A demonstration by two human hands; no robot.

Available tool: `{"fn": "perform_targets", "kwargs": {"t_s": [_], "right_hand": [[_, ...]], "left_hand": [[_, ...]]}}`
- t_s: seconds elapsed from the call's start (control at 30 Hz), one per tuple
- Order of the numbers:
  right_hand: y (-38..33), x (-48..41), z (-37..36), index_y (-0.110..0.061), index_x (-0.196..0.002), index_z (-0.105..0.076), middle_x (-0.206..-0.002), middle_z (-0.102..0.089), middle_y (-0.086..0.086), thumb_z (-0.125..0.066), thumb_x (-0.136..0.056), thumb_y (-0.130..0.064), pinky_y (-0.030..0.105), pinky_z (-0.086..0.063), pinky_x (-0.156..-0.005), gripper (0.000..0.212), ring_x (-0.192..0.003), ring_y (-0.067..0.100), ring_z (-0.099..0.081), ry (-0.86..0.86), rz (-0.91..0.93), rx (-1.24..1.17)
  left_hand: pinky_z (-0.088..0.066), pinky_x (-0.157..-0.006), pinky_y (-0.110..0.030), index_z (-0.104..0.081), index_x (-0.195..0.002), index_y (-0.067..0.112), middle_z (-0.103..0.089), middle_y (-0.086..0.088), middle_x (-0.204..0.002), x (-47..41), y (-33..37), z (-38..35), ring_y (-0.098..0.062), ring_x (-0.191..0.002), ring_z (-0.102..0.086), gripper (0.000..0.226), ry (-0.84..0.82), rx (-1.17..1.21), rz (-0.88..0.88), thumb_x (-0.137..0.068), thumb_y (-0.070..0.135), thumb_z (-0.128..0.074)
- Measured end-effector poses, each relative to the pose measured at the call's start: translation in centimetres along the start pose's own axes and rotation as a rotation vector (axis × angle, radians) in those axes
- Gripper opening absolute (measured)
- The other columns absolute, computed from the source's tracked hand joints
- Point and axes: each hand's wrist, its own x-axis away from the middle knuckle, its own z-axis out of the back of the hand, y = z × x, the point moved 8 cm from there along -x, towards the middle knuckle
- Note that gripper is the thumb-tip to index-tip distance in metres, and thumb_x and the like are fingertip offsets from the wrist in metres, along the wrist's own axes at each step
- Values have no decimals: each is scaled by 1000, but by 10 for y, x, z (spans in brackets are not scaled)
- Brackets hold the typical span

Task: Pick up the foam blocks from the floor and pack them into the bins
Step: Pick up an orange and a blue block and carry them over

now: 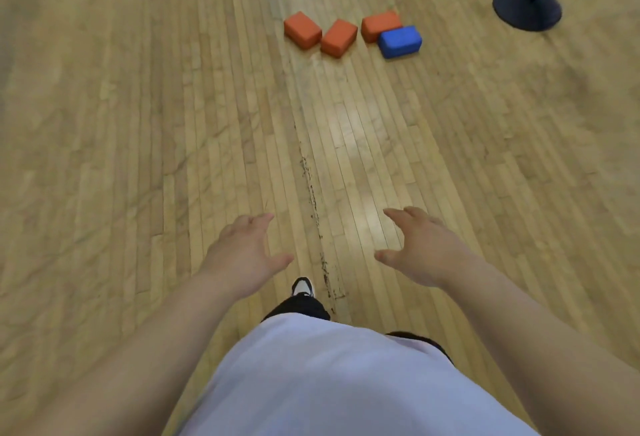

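Orange and blue, four rectangular foam blocks lie on the wooden plank floor (138, 124) well ahead of both hands: three orange foam blocks (338, 37) in a row, one blue foam block (400, 41) touching the rightmost. The left hand (242, 252) and right hand (426, 248) reach forward, fingers spread, holding nothing.

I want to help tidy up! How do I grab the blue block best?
Come down from above and hold the blue block by its two short ends. It lies flat and both ends look free, while the orange block next to it sits tight against its far side, probably leaving no room there.
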Motion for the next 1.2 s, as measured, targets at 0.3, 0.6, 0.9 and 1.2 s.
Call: {"fn": "perform_targets", "kwargs": {"t_s": [0.3,0.6,0.9,1.2], "right_hand": [[-23,-138,109,-36,-160,-21,-164,-27,-2,-64,-87,-60,45,-35,-116,87,-149,25,-29,14,2,-83],[52,-316,235,-36,-159,-23,-163,-29,-1,-64,-87,-61,46,-36,-113,87,-147,26,-32,17,53,-65],[115,-454,396,-36,-160,-20,-161,-34,2,-66,-86,-62,48,-40,-113,91,-144,28,-37,-45,102,44],[136,-628,505,-35,-160,-19,-162,-29,0,-69,-86,-58,46,-41,-111,92,-146,27,-34,-31,46,-14]], "left_hand": [[-37,-114,-45,-19,-161,35,-26,4,-163,-158,52,119,-24,-149,-28,90,-18,-83,-84,-88,66,-63],[-36,-116,-45,-19,-160,35,-26,3,-164,-327,161,168,-24,-149,-28,92,-11,-53,-21,-86,67,-64],[-35,-117,-45,-20,-160,35,-26,1,-164,-461,283,244,-25,-149,-30,92,9,15,30,-86,63,-67],[-39,-113,-42,-22,-160,34,-28,2,-163,-663,341,315,-23,-147,-32,89,-55,0,3,-87,59,-68]]}}
